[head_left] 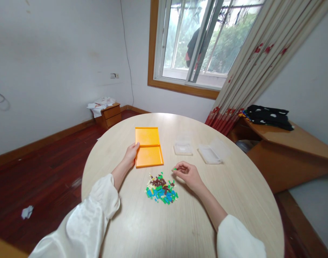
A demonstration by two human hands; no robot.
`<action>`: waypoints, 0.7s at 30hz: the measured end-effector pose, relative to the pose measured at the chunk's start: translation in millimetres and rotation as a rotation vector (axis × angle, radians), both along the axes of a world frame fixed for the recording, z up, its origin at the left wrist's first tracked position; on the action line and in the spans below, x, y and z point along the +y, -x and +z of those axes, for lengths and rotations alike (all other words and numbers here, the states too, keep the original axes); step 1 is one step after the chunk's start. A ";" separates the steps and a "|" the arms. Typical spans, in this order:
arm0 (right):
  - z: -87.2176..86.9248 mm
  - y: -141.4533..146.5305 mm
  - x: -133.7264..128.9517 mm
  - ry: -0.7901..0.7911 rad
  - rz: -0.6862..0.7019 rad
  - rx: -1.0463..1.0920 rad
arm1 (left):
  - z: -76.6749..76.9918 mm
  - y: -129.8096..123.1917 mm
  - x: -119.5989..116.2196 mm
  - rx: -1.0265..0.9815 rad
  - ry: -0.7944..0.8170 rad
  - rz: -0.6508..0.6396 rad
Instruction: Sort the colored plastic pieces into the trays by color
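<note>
My left hand (131, 154) grips the left edge of an orange plastic case (149, 156), near its hinge. The case lies unfolded on the table, and both halves look bare inside. Between the thumb and fingertips of my right hand (188, 175) is a small green brick (175, 169), partly covered by the fingers. Just left of that hand, a pile of small toy bricks (161, 190) in blue, green, brown, yellow and cream lies spread on the tabletop.
Two clear plastic boxes with raised lids, a smaller one (183, 148) and a larger one (210, 154), stand right of the orange case. All this rests on a round pale wooden table (142, 229). A wooden desk (295, 143) with dark cloth is at the right, beside the curtain (250, 64).
</note>
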State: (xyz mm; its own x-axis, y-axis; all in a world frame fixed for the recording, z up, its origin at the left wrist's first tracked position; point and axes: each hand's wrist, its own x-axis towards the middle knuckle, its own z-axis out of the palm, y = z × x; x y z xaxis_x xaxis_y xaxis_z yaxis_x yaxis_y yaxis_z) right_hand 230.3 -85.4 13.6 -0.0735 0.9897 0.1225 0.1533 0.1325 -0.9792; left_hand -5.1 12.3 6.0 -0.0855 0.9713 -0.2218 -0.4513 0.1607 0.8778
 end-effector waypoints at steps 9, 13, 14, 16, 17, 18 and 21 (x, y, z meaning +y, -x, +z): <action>-1.1 -5.5 6.6 -0.079 -0.283 -0.004 | -5.6 -9.2 -3.6 -0.111 -0.032 -0.101; -1.4 -5.7 6.8 -0.102 -0.311 -0.038 | -10.1 -12.3 -4.0 -0.110 -0.058 -0.124; -1.7 -5.4 6.6 -0.104 -0.308 -0.042 | -11.2 -12.5 -3.8 -0.106 -0.063 -0.126; -2.8 -4.5 6.2 -0.112 -0.299 -0.061 | -13.5 -12.4 -3.0 -0.090 -0.075 -0.130; -3.5 -4.1 6.0 -0.116 -0.291 -0.076 | -14.9 -12.2 -2.3 -0.076 -0.082 -0.127; -4.5 -3.7 5.9 -0.119 -0.281 -0.092 | -16.4 -11.8 -1.3 -0.051 -0.089 -0.117; -7.6 -3.1 6.4 -0.124 -0.253 -0.121 | -21.2 -9.8 3.0 0.136 -0.114 -0.049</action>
State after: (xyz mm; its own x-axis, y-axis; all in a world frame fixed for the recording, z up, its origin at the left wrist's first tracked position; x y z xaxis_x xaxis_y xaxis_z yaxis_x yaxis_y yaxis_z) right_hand 233.4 -79.1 6.0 0.1516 0.9566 0.2487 0.3110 0.1927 -0.9307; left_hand 4.7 15.3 -15.2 -0.0593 0.9932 -0.0998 -0.3213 0.0757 0.9439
